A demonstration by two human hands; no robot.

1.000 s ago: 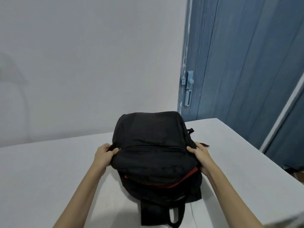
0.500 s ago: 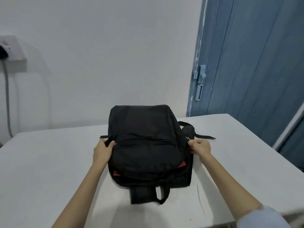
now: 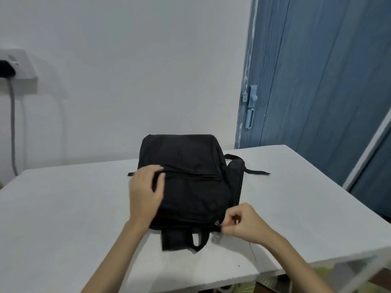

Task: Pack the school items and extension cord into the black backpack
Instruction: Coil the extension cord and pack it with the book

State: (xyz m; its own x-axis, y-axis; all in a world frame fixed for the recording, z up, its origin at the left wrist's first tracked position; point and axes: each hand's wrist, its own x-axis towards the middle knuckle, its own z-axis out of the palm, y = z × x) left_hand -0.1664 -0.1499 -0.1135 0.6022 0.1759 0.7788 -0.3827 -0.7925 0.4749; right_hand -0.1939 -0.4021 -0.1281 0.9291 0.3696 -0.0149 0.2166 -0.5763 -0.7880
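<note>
The black backpack [image 3: 190,180] lies flat on the white table [image 3: 63,218], its top handle and zipper end toward me. My left hand [image 3: 146,191] rests on the bag's left side, fingers spread over the front pocket zipper. My right hand [image 3: 241,224] pinches the zipper pull [image 3: 218,225] at the bag's near right corner. A shoulder strap [image 3: 254,171] trails out to the right. No school items or extension cord are visible.
A blue door [image 3: 317,81] with a latch stands at the right behind the table. A wall socket box [image 3: 19,70] with a grey cable hangs at the far left. The table's near right edge [image 3: 317,265] runs close to my right forearm.
My right hand moved from the bag's right side down to the near right corner and took the zipper pull. My left hand slid onto the front of the bag. No red shows along the bag's near edge now.
</note>
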